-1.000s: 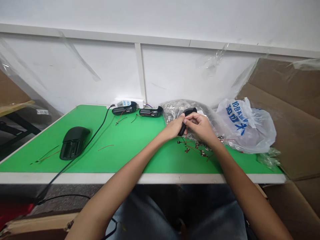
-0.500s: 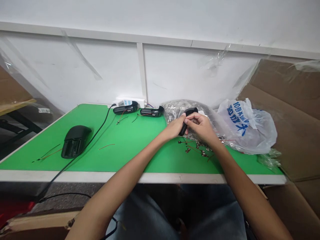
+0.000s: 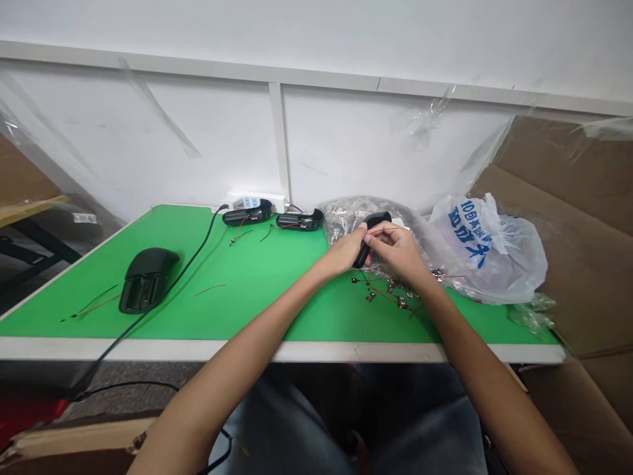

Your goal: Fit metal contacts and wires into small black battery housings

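The left hand (image 3: 345, 252) grasps a black, curved plastic housing (image 3: 378, 218), held tilted in front of a clear plastic bag of small parts (image 3: 341, 210). The right hand (image 3: 398, 249) pinches a thin red wire (image 3: 390, 229) against the housing, its fingertips beside the left hand's. Below the hands, small silvery metal contacts with wires (image 3: 403, 303) lie loose on the green tabletop (image 3: 277, 303). A matching large black housing (image 3: 147, 277) rests at the left, well apart.
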{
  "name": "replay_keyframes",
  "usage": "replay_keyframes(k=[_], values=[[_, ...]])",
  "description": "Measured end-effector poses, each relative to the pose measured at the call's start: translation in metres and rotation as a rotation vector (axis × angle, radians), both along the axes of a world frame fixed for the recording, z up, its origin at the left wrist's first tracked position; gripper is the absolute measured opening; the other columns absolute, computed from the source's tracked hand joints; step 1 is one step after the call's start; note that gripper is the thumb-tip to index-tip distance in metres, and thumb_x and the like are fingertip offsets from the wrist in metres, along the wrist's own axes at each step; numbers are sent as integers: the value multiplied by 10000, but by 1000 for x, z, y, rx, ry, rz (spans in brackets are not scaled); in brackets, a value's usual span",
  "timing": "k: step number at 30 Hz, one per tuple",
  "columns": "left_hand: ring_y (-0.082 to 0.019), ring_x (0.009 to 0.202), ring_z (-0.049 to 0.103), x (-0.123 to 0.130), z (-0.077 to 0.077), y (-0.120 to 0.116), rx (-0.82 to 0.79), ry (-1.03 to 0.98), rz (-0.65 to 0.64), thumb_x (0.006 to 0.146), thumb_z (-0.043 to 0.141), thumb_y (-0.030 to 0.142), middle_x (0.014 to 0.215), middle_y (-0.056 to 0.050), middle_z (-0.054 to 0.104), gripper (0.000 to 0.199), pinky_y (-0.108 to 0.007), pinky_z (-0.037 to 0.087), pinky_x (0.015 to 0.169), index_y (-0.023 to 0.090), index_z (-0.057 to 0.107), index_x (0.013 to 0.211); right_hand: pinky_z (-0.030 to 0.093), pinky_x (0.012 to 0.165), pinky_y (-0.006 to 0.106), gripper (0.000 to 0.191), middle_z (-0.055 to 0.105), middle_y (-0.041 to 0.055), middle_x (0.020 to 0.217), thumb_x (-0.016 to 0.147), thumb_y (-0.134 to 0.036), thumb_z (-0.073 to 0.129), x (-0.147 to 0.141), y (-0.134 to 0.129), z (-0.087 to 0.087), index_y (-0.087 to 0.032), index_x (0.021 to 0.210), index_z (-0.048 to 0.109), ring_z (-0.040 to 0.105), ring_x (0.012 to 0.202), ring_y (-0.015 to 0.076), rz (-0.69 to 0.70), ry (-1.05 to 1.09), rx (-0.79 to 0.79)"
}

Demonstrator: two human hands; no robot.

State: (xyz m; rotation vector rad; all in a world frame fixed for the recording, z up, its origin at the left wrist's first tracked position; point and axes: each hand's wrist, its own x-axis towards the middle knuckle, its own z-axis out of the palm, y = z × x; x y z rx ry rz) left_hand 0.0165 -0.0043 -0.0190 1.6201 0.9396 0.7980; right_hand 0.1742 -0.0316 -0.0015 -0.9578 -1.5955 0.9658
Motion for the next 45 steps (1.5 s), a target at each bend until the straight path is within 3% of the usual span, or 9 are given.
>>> replay_keyframes(k=[36, 41, 45], values=[[-180, 638, 621, 0, 4, -3, 0, -30, -13, 978, 185, 799, 665, -86, 687, 842, -314, 507, 658, 191, 644, 618, 592, 516, 341, 333, 705, -4, 722, 806, -519, 830, -1, -3, 4, -224, 872, 691, 668, 520, 174, 12, 23, 25], [-169, 619, 613, 0, 4, -2, 1, -41, -20, 998, 173, 773, 657, -94, 685, 844, -304, 501, 653, 188, 631, 597, 584, 529, 342, 324, 715, 10, 754, 819, -515, 816, 0, -2, 2, -218, 881, 704, 648, 537, 166, 9, 13, 52], [-160, 587, 602, 1, 3, 0, -27, -96, -15, 1007, 200, 760, 629, -81, 669, 816, -288, 495, 630, 185, 634, 622, 595, 601, 346, 308, 742, 43, 849, 841, -522, 800, 2, 0, 2, -220, 879, 753, 679, 654, 182, -27, -35, 140]])
